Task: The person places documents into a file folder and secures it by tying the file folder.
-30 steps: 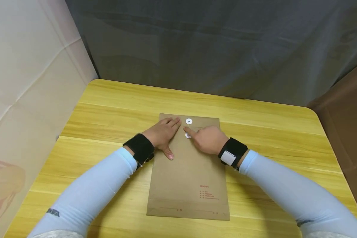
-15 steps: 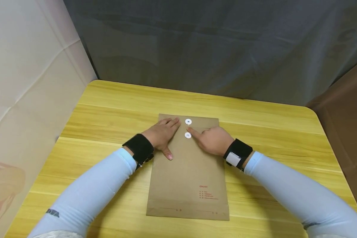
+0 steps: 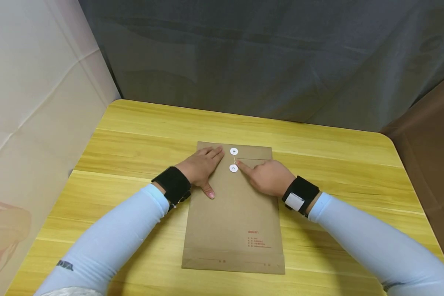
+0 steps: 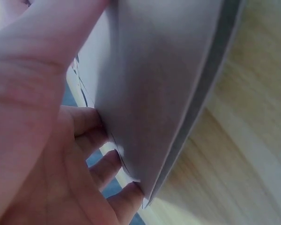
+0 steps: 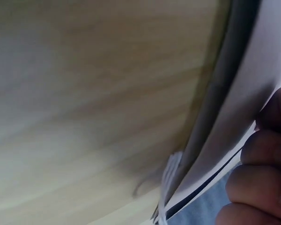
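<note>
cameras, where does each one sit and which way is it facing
Head view: worn on the head, looking forward and down at the envelope on the yellow table; shows both sleeved forearms, the left hand flat on the envelope and the right hand by the lower white disc.
Left wrist view: at the left wrist, close along the palm; fingers lie against the envelope's edge.
Right wrist view: at the right wrist, blurred; curled fingers beside the envelope edge.
All three share the envelope and the wood table.

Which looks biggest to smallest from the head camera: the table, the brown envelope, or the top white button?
1. Wooden table, largest.
2. Brown envelope, lying on it.
3. Top white button, smallest; the lower button looks alike.
</note>
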